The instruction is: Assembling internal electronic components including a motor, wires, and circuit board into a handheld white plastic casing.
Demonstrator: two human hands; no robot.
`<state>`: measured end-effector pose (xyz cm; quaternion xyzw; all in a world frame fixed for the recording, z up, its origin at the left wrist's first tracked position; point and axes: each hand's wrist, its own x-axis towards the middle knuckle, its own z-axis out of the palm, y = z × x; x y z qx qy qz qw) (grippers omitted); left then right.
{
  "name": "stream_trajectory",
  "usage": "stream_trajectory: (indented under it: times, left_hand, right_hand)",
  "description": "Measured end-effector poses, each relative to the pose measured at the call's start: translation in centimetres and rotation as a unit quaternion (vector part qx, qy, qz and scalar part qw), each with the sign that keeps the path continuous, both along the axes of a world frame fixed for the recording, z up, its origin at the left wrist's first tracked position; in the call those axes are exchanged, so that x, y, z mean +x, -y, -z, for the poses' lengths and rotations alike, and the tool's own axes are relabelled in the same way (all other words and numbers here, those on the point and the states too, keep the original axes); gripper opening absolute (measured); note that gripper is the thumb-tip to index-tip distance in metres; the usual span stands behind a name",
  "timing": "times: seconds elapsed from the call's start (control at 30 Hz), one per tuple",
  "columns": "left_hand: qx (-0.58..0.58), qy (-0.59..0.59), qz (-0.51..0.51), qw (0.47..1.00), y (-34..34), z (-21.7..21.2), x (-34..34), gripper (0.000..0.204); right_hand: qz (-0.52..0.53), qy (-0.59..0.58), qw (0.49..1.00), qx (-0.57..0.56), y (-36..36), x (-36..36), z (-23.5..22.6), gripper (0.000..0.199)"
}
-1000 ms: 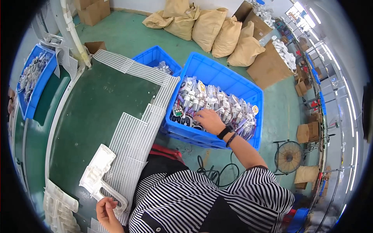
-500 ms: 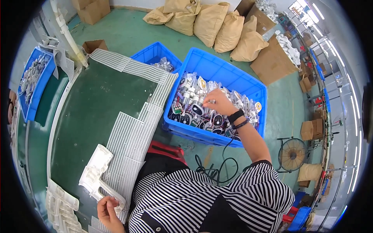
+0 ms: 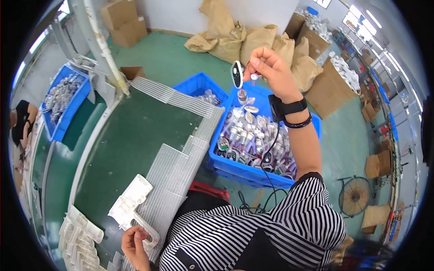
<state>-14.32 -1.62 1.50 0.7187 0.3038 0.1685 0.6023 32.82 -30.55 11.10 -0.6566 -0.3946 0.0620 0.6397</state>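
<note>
Raised above the big blue bin point(image 3: 246, 170), my right hand point(image 3: 275, 74) pinches a wired electronic assembly point(image 3: 237, 75). Its oval black-faced panel with a white rim hangs left of the fingers, and a small clear-and-metal cylindrical part dangles below. Many similar assemblies point(image 3: 253, 135) fill the bin in a jumble. At the lower left, my left hand point(image 3: 135, 247) has its fingers curled on the handle end of a white plastic housing point(image 3: 131, 198). That shell, with a wide head and looped handle, lies over the green table's matted edge.
White grid mats point(image 3: 165, 174) line the green table point(image 3: 131, 131). More white shells point(image 3: 79, 239) are stacked at its near left. A smaller blue bin point(image 3: 196, 86), paper sacks point(image 3: 253, 43) and cartons stand beyond; a fan point(image 3: 355, 196) stands right. Another person point(image 3: 22, 119) is far left.
My right hand has risen out of the blue bin, lifting the wired assembly with it. The whole view has shifted, while my left hand stays at the white housing.
</note>
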Motion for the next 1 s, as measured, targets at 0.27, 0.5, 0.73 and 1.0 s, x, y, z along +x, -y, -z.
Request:
stream_trajectory:
  times: [0.27,0.5,0.73,1.0]
  left_hand:
    - [0.024,0.073,0.008,0.997,-2.6,-5.8,3.5,0.031]
    - [-0.271,0.088,0.112,0.952,-7.8,-7.1,11.6,0.086]
    - [-0.283,0.028,0.049,0.957,-8.7,-5.4,11.6,0.052]
    - [-0.29,0.102,-0.101,0.946,-8.9,-3.8,9.3,0.045]
  right_hand:
    - [-0.273,0.006,0.961,0.043,-15.2,-5.8,-6.5,0.012]
    - [-0.403,-0.088,0.91,-0.046,-23.7,-14.1,-1.7,0.014]
    - [-0.272,0.157,0.95,-0.006,-23.2,-20.5,5.2,0.011]
    - [-0.256,0.179,0.949,-0.04,-22.2,-24.3,11.9,0.021]
